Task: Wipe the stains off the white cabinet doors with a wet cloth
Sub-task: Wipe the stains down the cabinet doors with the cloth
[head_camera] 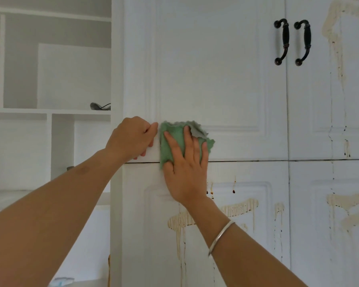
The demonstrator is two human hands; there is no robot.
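My right hand (187, 168) presses a green cloth (175, 134) flat against the lower left corner of the upper left white cabinet door (216, 69), fingers spread over it. My left hand (132, 137) rests curled against the same door's left edge, just left of the cloth, holding nothing. That upper door looks mostly clean. The lower left door (236, 235) carries beige smears and brown drip marks. Both right doors, the upper (319, 100) and the lower (323, 224), show beige stains and dark drips.
Two dark curved handles (283, 41), (303, 42) sit where the upper doors meet. Open white shelves (50, 110) stand to the left, with a small grey object (100, 106) on one shelf. A silver bangle (221, 237) circles my right wrist.
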